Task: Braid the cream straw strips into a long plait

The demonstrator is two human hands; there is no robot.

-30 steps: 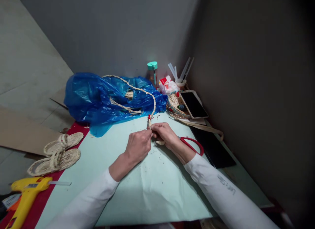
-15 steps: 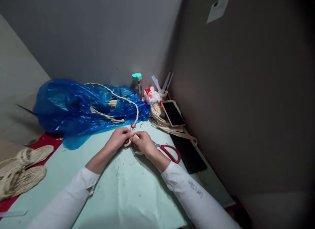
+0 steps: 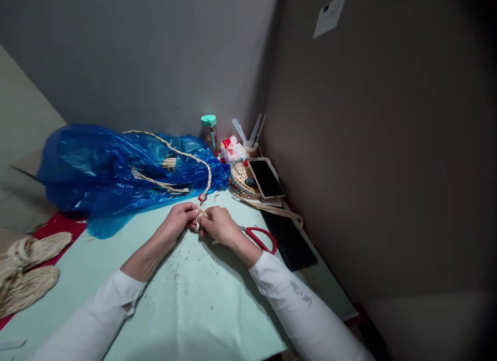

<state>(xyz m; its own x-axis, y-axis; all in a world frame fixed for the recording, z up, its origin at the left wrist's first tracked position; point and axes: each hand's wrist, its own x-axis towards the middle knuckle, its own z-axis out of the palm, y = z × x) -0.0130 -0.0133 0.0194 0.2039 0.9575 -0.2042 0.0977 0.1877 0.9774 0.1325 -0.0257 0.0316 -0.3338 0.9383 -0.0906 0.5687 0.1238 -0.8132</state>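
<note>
A braided straw rope (image 3: 186, 156) arcs up out of a blue plastic bag (image 3: 108, 169) and comes down to my hands, with a small red tie (image 3: 201, 197) on it just above them. My left hand (image 3: 177, 221) and my right hand (image 3: 218, 225) meet at the rope's free end (image 3: 199, 219) on the pale green paper (image 3: 186, 293). The fingers of both hands are pinched closed on the braid. Red-handled scissors (image 3: 261, 238) lie right behind my right wrist.
At the back right stand a woven basket (image 3: 239, 178) with a phone (image 3: 266, 177) leaning on it, a teal-capped bottle (image 3: 208, 130), a red and white packet (image 3: 232, 148) and a cup of sticks (image 3: 250, 138). A dark flat slab (image 3: 291, 236) lies by the wall. Straw sandals (image 3: 27, 268) rest at the left.
The view has swung right and up, so everything sits further left in frame and the yellow glue gun has left it. My hands stay together on the rope end.
</note>
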